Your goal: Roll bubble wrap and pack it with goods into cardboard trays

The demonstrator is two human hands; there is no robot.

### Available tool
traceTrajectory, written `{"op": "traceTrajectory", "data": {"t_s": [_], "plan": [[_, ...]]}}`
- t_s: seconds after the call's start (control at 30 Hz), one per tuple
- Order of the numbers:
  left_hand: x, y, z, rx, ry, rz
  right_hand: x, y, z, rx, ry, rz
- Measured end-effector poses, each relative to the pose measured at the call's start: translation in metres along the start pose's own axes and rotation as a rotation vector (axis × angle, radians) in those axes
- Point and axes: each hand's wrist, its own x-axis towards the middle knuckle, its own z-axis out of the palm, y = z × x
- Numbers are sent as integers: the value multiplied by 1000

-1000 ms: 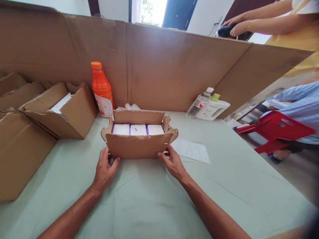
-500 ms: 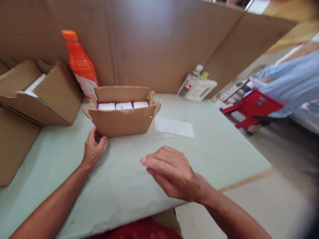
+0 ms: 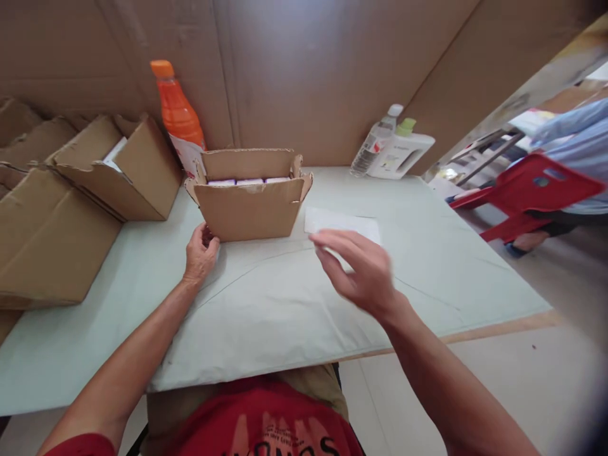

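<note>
An open cardboard box (image 3: 251, 212) stands upright on the table with its top flaps raised. Inside it sits a row of white packs (image 3: 250, 182) with purple edges, only their tops showing. My left hand (image 3: 200, 254) is closed at the box's lower left corner, thumb by the front face; its other fingers are partly hidden. To the right of the box lies a flat white sheet (image 3: 332, 220). My right hand (image 3: 358, 266) hovers over the sheet's near edge, fingers stretched forward and thumb apart, slightly blurred, with nothing plainly held.
More open cardboard boxes (image 3: 57, 234) stand on the left of the table. An orange bottle (image 3: 180, 114) is behind the box. A clear bottle (image 3: 377, 142) and a white jug (image 3: 401, 155) stand at the back right. Beyond the table, a person sits on a red chair (image 3: 541, 190).
My right hand has moved forward to the white sheet, and its thumb has parted from the fingers. My left hand stays at the box corner. The view has shifted.
</note>
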Motion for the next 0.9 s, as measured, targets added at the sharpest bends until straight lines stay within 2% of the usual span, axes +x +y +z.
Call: {"op": "traceTrajectory", "data": {"t_s": [0.1,0.2,0.3,0.37,0.47,0.57,0.63,0.7,0.77,0.83,0.9], "plan": [[-1,1,2,23,8,-3,29,65,41,-283,-293,293],[-2,4,2,86,8,3,29,107,59,-389,-344,391],[-8,9,-2,161,-8,21,9,118,55,-415,-333,372],[-20,12,-7,200,-50,32,-8,109,48,-420,-339,344],[-49,18,-21,222,-161,51,-32,77,45,-392,-347,277],[-81,27,-39,193,-241,-18,-46,24,60,-256,-274,130],[-95,36,-54,181,-231,-110,-44,-12,74,-120,-243,0],[-103,47,-69,197,-192,-136,-36,-36,84,-8,-253,-112],[-106,59,-82,232,-164,-48,-26,-43,86,58,-230,-137],[-106,70,-88,269,-152,124,-17,-38,85,66,-170,-58],[-103,74,-85,317,-170,310,-10,-33,87,53,-163,12]]}}
